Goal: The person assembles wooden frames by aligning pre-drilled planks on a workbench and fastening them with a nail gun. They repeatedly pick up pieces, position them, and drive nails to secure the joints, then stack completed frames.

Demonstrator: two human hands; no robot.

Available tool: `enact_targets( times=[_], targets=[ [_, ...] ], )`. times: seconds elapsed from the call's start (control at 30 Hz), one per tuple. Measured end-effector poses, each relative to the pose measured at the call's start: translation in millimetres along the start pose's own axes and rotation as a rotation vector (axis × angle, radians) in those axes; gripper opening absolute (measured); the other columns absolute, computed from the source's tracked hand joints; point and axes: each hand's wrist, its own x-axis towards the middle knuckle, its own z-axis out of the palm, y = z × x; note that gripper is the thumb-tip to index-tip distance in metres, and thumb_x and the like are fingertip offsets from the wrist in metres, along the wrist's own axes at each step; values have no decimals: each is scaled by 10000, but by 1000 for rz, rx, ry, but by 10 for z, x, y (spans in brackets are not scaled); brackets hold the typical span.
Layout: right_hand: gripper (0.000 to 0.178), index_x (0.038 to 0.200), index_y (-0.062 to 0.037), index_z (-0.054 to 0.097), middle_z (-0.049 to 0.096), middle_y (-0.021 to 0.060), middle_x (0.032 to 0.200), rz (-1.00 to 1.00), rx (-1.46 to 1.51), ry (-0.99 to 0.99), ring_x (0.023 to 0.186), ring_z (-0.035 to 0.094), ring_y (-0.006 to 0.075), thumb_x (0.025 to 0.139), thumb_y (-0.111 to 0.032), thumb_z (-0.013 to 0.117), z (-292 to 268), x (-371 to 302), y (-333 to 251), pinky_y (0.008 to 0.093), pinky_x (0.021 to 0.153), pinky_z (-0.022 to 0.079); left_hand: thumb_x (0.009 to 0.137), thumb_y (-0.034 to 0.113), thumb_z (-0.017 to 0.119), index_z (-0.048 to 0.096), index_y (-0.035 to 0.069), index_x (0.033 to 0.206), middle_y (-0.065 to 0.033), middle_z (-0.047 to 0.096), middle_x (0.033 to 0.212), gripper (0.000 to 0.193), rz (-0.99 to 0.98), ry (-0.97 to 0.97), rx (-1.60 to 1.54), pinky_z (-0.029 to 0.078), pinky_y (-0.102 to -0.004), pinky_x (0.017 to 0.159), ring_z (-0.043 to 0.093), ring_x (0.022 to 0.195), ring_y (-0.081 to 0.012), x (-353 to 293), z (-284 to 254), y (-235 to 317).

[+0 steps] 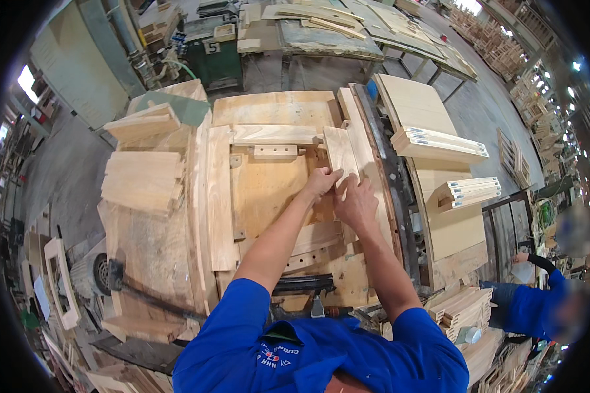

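My left hand [320, 183] has its fingers on the inner edge of a pale wooden board [341, 152]. Close beside it, my right hand [358, 205] grips the same board from above with bent fingers. This board lies along the right side of a rectangular wooden frame. Its far end meets the frame's top rail [274, 135], and a long left stile [221, 196] runs down the other side. Inside the frame, a small block with holes [275, 151] sits below the top rail. My forearms hide part of the lower rail [314, 239].
A hammer [116, 275] lies on the left of the bench, near stacked wooden panels [141, 182]. Bundled wooden pieces [439, 144] rest on a board at right, past a dark metal rail [390, 164]. Another person in blue [534, 304] is at lower right.
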Motion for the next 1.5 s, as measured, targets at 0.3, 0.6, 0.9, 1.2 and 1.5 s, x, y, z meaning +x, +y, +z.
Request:
enact_targets(
  times=[0.3,0.6,0.9,1.2,1.5],
  targets=[
    [788,1472,-43,497,526,237,1412,-349,143,-159,1284,527,418,833,-359,833,-102,-670,-316,548,1053,460,1013,247,725,701,13,1050,1,669,833,239,44,55,-128,513,-288,587,599,678,-94,521,16,-354],
    [831,1541,-27,466,378,277,1622,-553,153,-392,1561,275,469,868,-408,772,449,-1216,-397,558,1290,206,985,258,760,686,4,958,42,574,736,266,-39,37,-148,394,-290,549,447,630,-59,473,-18,-484],
    [829,1522,12,474,389,272,1613,-564,104,-392,1558,281,461,885,-444,744,496,-1169,-455,568,1291,200,968,288,765,666,-3,914,7,578,725,312,-60,139,36,394,-327,557,458,640,-101,555,47,-524],
    [841,1525,30,462,388,277,1609,-556,143,-369,1553,287,466,889,-444,742,503,-1181,-490,581,1284,213,966,310,757,662,-29,925,-37,616,742,354,-67,170,67,433,-355,553,519,640,-129,505,43,-510],
    [816,1470,34,515,405,296,1581,-556,127,-342,1521,319,494,788,-324,788,527,-1191,-452,585,1273,235,996,373,720,653,46,979,-16,605,775,334,-103,97,245,482,-350,537,554,658,-136,460,33,-470]
  ],
)
